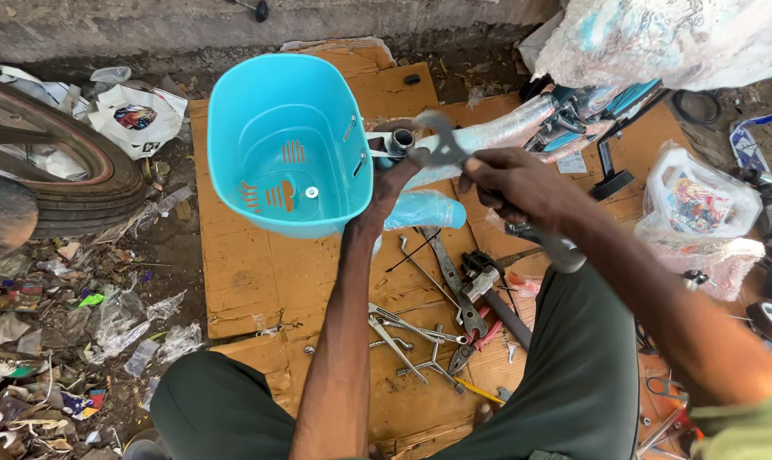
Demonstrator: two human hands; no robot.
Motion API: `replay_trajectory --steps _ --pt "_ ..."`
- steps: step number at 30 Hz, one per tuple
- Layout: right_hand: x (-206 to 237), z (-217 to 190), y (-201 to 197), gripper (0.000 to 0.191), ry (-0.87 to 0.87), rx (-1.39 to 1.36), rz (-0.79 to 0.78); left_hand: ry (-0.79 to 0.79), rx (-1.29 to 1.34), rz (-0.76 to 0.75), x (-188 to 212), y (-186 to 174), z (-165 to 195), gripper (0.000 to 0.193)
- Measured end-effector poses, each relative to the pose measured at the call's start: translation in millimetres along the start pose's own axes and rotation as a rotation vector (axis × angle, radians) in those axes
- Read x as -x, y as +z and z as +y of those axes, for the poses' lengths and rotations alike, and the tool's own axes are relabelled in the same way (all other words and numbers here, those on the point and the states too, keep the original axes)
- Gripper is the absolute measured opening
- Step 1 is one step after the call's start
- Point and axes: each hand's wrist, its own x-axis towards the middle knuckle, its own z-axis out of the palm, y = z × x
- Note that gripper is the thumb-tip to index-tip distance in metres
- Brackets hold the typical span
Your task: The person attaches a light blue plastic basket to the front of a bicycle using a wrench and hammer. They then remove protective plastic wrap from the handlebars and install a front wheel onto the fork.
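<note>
Your left hand reaches up to the metal head tube just right of the turquoise plastic basket, fingers closed around that short shiny cylinder. The basket is smooth, deep and rounded, with slotted vents and a small washer and bolt showing in its floor. Your right hand sits further right of the basket, clamped on the handle of a large grey wrench, whose jaws point toward the head tube (whether they actually touch it, I cannot tell). Behind the wrench, right of the basket, the bicycle frame runs off in crinkled clear plastic wrap. Below the basket lies flat brown cardboard, creased and dusty, with a scatter of steel spanners and pliers below and right of it. Left of the basket, a worn rubber tyre rests among plastic litter.
</note>
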Motion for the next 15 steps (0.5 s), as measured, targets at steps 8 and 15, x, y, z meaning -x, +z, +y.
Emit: replay_trajectory --steps 8,15 --pt "-32 -30 -22 0.044 0.005 0.127 -0.258 0.185 0.008 -0.024 -5 -1 -16 0.024" --pt "-25 -3 6 0.04 0.047 -0.134 -0.231 0.199 0.14 -0.048 -9 -2 -29 0.029"
